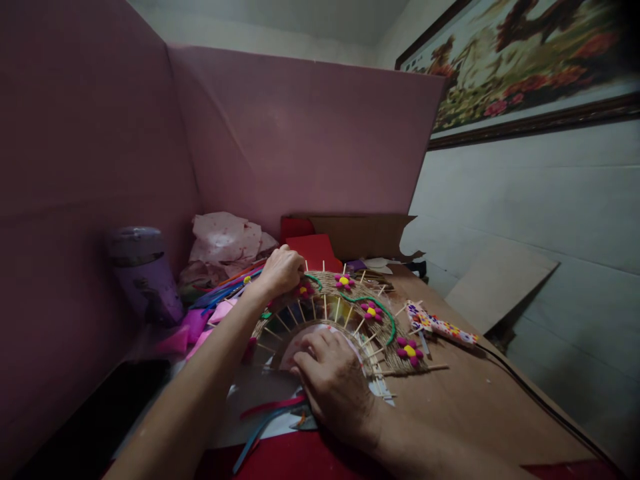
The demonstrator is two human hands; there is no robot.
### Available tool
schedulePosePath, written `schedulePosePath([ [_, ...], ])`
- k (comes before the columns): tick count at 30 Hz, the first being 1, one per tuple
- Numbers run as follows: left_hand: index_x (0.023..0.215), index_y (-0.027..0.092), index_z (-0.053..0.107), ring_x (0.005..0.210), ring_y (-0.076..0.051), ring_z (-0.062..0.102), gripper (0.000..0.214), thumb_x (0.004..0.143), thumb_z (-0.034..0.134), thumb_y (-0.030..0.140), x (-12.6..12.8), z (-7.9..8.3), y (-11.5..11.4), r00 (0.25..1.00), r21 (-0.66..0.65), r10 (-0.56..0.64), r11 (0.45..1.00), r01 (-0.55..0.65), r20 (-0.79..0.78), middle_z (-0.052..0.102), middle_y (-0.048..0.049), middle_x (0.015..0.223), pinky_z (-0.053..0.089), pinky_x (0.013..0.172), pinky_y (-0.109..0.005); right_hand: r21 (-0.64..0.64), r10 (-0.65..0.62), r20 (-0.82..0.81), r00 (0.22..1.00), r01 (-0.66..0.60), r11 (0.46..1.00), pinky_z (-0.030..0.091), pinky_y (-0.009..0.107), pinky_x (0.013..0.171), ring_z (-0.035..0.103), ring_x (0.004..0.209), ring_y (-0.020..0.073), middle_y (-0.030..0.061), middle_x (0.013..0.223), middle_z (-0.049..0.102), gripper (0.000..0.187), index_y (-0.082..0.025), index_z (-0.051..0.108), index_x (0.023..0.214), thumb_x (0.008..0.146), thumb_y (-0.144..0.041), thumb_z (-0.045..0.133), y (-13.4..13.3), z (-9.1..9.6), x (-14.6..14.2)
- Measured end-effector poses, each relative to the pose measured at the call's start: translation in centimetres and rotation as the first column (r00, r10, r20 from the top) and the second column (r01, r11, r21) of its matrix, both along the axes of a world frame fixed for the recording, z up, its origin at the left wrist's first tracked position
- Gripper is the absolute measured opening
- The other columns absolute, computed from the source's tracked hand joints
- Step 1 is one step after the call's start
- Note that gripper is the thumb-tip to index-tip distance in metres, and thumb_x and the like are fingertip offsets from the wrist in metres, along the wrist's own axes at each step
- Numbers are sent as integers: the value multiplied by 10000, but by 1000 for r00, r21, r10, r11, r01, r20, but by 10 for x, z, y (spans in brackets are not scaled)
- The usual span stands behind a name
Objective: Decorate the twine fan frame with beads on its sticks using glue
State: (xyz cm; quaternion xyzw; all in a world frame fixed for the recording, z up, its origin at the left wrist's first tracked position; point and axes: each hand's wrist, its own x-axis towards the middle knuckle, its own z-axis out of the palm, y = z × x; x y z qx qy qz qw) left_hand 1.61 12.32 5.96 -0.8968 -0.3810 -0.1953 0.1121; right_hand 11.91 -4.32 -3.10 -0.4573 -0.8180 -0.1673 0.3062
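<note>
Head view shows a fan-shaped twine weave [330, 287], dotted with magenta flowers [371, 311], at the centre, over the brown tabletop [480, 400]; the left hand [284, 270] is at its upper left rim, fingers bent, though whether they pinch it cannot be told; the right hand [335, 380] curves over its inner arc, grip likewise hidden; a flower-patterned tool [440, 325] lies just right of the weave; a purple tumbler [147, 280] stands to the left.

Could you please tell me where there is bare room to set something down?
On the brown tabletop, the patch between the woven piece, the cord and the right forearm looks bare but for a speck. Left of the woven piece it is crowded with strips, a cup and a pink bundle.
</note>
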Motion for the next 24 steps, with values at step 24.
schedulePosePath([
  [24,671,179,631,864,-229,442,137,705,499,159,5,-3,-4,995,60,-22,998,28,-100,659,-65,813,284,703,-363,-43,17,29,999,-16,999,379,368,737,449,850,208,72,906,559,100,-161,588,841,837,-224,511,1,0,1],
])
